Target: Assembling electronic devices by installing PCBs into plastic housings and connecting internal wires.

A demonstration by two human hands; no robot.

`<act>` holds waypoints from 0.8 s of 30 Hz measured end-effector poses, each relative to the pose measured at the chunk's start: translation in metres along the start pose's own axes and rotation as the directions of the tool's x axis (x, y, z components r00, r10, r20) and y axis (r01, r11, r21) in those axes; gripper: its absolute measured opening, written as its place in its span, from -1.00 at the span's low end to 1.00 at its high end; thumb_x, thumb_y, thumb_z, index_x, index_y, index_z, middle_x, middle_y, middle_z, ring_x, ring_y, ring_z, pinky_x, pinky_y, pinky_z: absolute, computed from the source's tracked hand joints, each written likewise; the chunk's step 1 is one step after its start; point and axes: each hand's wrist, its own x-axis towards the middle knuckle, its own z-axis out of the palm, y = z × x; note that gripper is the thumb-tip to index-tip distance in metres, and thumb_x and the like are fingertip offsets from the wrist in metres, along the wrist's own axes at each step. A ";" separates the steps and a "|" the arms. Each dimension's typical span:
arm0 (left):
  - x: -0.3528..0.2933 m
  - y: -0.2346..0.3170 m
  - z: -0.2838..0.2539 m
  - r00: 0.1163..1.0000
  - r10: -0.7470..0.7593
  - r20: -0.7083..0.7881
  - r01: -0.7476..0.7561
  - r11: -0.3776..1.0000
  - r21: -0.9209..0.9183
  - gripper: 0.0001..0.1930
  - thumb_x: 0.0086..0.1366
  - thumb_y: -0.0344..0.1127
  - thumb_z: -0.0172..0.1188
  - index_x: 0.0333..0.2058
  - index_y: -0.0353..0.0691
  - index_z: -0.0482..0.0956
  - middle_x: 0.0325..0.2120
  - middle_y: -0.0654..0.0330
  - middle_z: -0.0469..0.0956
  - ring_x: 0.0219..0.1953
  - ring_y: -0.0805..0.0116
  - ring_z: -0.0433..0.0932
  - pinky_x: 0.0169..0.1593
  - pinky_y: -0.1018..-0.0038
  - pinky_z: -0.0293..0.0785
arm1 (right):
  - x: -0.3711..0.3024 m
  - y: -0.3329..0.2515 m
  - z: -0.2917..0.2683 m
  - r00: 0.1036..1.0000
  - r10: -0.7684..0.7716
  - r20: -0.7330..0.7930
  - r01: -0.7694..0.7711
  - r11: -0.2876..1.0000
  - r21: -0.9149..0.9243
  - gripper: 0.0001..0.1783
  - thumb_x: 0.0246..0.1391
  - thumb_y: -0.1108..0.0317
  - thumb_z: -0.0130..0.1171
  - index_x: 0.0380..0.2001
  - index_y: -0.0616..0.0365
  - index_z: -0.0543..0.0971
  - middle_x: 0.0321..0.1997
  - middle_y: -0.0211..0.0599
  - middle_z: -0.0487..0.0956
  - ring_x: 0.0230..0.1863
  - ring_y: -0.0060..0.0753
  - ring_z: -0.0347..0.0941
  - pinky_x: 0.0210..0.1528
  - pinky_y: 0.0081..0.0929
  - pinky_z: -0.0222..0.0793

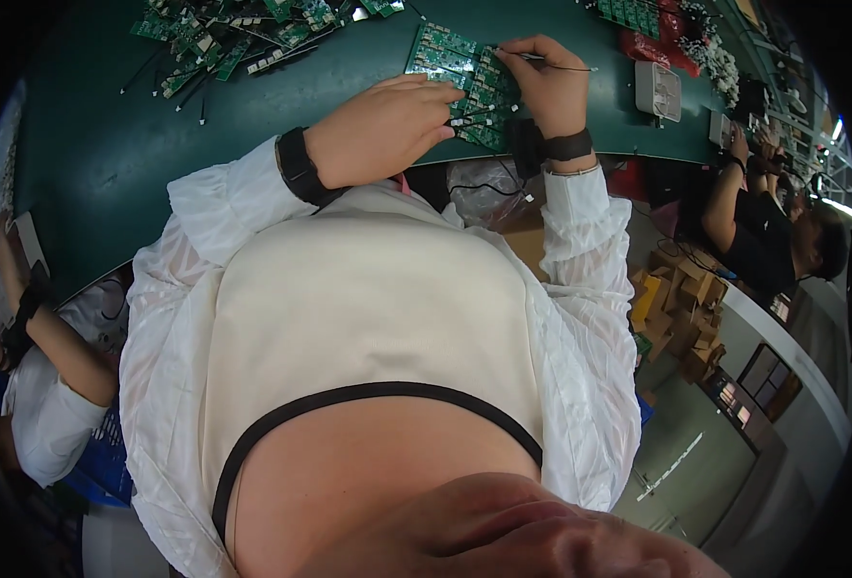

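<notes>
A panel of green circuit boards (442, 53) lies in front of me on the green table, with several short black cables with white plugs along its right part. My left hand (387, 127) rests on the panel's left and near side, fingers stretched out, the fingertips touching the boards. At the panel's upper right, my right hand (553, 91) is closed in a pinch. Between its thumb and forefinger is a thin cable (572, 68), its pale end pointing right. The other end reaches the board edge, where the exact contact is too small to make out.
A heap of green circuit boards with cables (223, 37) covers the far left of the table (89, 154). To the right are a white plastic housing (658, 91), red plastic bags (649, 48) and more boards (630, 14). Co-workers sit on both sides; cardboard boxes (681, 308) stand lower right.
</notes>
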 end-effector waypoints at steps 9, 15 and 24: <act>-0.004 -0.002 0.001 1.000 -0.028 0.010 0.028 1.000 -0.003 -0.73 0.49 -0.25 0.08 -0.22 -0.36 0.62 0.14 -0.08 0.56 0.23 -0.04 0.47 0.41 0.15 0.25 | 0.011 -0.009 -0.002 0.992 -0.043 0.116 0.076 0.953 -0.294 -0.86 0.07 0.50 0.41 -0.28 0.29 0.69 -0.29 -0.33 0.74 -0.27 -0.61 0.64 -0.21 -0.59 0.52; -0.001 0.001 -0.003 0.995 -0.056 0.082 0.060 0.997 -0.049 -0.75 0.49 -0.30 0.07 -0.26 -0.40 0.57 0.25 -0.04 0.48 0.30 -0.06 0.41 0.42 0.13 0.23 | 0.050 0.002 -0.025 0.927 0.181 0.329 -0.090 0.957 -0.275 -0.85 0.00 0.47 0.44 -0.34 0.28 0.70 -0.42 -0.37 0.69 -0.38 -0.60 0.58 -0.32 -0.53 0.47; 0.000 -0.006 0.002 1.000 0.004 -0.016 -0.005 0.998 -0.060 -0.72 0.49 -0.24 0.08 -0.24 -0.37 0.62 0.14 -0.03 0.57 0.21 -0.07 0.48 0.37 0.15 0.29 | 0.061 -0.031 -0.023 0.856 0.386 0.343 -0.312 0.916 -0.253 -0.85 -0.19 0.55 0.50 -0.46 0.26 0.72 -0.60 -0.35 0.63 -0.61 -0.51 0.51 -0.53 -0.47 0.37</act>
